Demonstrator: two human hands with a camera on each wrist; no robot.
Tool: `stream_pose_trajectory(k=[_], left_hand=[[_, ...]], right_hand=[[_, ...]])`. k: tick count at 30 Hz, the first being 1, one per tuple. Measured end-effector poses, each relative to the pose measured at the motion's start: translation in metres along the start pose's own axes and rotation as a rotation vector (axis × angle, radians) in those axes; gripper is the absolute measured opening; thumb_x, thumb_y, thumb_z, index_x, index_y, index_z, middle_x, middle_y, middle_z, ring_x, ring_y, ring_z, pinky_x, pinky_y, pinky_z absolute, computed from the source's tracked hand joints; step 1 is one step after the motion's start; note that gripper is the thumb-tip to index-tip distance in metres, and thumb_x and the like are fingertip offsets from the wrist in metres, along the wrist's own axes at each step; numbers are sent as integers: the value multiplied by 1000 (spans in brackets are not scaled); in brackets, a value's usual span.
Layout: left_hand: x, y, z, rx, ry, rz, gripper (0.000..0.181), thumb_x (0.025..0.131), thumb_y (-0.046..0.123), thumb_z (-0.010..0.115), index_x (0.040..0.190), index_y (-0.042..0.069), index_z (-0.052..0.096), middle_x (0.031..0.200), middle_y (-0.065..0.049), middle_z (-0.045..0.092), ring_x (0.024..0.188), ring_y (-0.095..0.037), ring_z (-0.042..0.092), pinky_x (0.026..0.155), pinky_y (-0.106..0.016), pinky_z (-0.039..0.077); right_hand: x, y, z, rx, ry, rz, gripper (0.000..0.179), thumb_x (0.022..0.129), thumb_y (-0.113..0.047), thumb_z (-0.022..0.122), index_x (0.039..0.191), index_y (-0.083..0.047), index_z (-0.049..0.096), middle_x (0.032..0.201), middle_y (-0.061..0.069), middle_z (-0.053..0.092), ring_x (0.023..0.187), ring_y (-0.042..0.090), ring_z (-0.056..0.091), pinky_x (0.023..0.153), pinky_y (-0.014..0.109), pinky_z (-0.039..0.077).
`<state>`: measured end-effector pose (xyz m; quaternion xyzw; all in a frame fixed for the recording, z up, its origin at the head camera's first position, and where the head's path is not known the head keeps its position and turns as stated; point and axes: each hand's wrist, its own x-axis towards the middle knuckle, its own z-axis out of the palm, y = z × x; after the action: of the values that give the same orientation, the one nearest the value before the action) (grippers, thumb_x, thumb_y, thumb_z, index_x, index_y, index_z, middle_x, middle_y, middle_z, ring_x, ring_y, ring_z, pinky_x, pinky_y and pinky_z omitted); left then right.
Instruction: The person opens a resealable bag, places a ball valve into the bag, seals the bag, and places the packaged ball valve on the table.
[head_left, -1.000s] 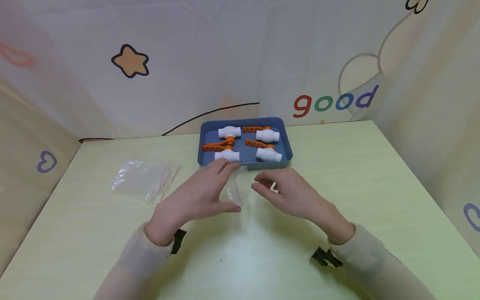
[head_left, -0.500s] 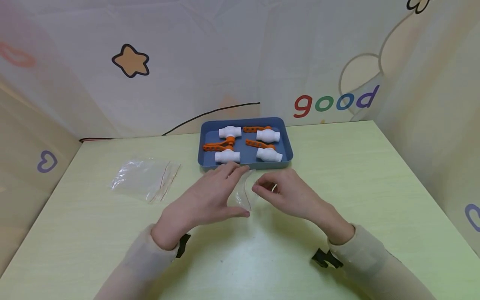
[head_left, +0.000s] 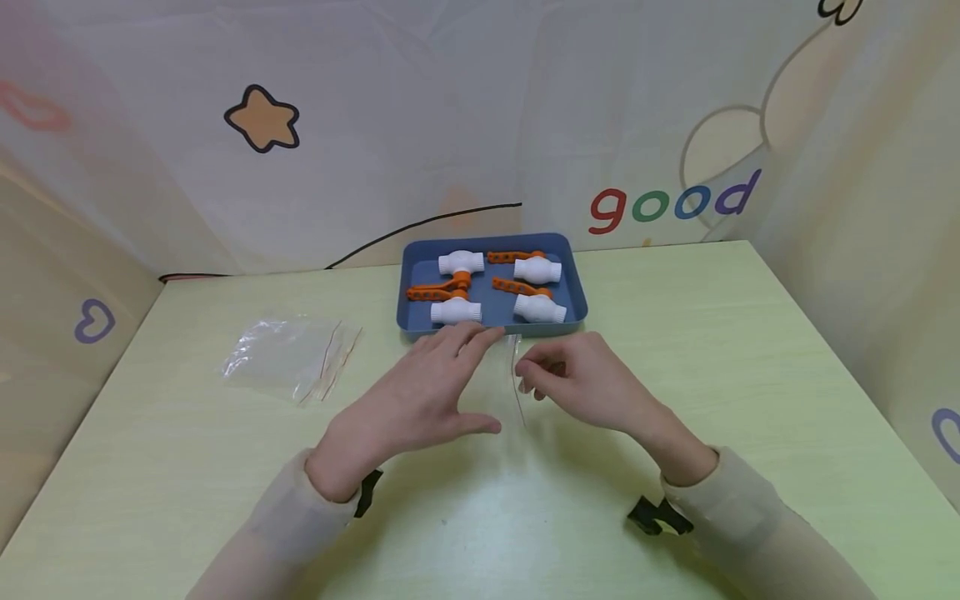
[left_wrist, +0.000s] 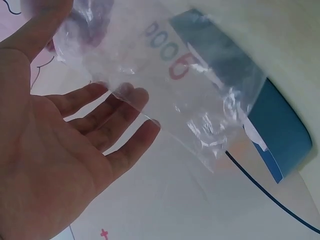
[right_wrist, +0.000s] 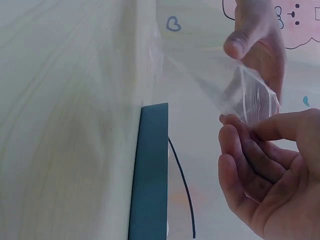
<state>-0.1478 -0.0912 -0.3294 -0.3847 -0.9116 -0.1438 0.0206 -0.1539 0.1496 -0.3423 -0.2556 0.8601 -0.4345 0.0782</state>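
Note:
My right hand (head_left: pixel 592 382) pinches the edge of a clear zip-lock bag (right_wrist: pixel 257 102) between thumb and fingers, in front of the blue tray. A thin red line runs along the bag's zip in the head view. My left hand (head_left: pixel 408 400) is spread beside the bag, thumb apart from the straight fingers. In the left wrist view, its fingertips (left_wrist: pixel 150 125) lie right at the lower edge of the bag, which hangs loose and crinkled. Several white ball valves (head_left: pixel 540 309) with orange handles lie in the tray (head_left: pixel 495 330) behind both hands.
More flat clear zip-lock bags (head_left: pixel 281 358) lie stacked on the left of the pale green table (head_left: pixel 750 400). A printed curtain (head_left: pixel 450 125) hangs behind the table and along both sides.
The bag has shifted right, out from behind the left hand, and turned nearly edge-on in the head view. The left hand moved slightly right. The right thumb and fingers closed on the bag.

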Motion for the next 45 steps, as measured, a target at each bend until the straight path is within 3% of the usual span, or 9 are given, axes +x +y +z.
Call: stream_pose_trajectory(k=[6,16,22,27,31,36,45], left_hand=[[-2,-2,0,4,4,-14,107,78,47,90,157,4,35,149,-15,45,137,-29,42,114,-49,35],[-2,-4,3,0,16,-20,102,80,43,90,157,6,35,140,-11,50,131,-27,46,110,-51,38],[0,-5,4,11,14,-34,95,82,42,88,155,5,40,131,-8,53,125,-26,49,105,-50,42],[2,-5,3,15,-12,-75,94,82,41,88,155,6,41,130,-9,54,120,-26,50,104,-51,43],[0,-6,2,21,-7,-86,94,82,41,88,155,6,41,131,-9,54,120,-26,51,104,-51,43],[-2,-7,0,26,0,-105,94,82,40,89,155,7,40,132,-9,54,120,-26,51,105,-52,43],[-1,-5,1,25,-17,-95,94,83,41,88,155,5,40,125,-7,55,113,-24,52,103,-50,43]], right_hand=[[-2,2,-3,50,36,36,17,103,-13,63,95,-6,77,78,4,71,73,29,68,58,31,50],[-3,3,-5,111,67,67,16,103,-13,64,99,-2,75,79,6,69,70,22,64,54,28,46],[-4,4,-4,12,139,26,9,99,-12,69,104,-4,71,86,3,69,76,19,64,63,30,54],[-6,-1,-6,-82,215,-24,14,92,-13,79,97,-8,67,81,-2,63,72,16,58,61,28,50],[-7,-7,-10,-73,175,-72,8,89,-10,83,91,-12,75,80,-7,67,73,14,60,64,29,53],[-8,-12,-13,-78,148,-92,13,86,-9,85,98,-12,81,86,-10,72,77,12,63,66,30,56],[-9,-13,-11,52,130,-56,19,88,1,79,107,-5,80,99,0,75,90,16,71,78,32,61]])
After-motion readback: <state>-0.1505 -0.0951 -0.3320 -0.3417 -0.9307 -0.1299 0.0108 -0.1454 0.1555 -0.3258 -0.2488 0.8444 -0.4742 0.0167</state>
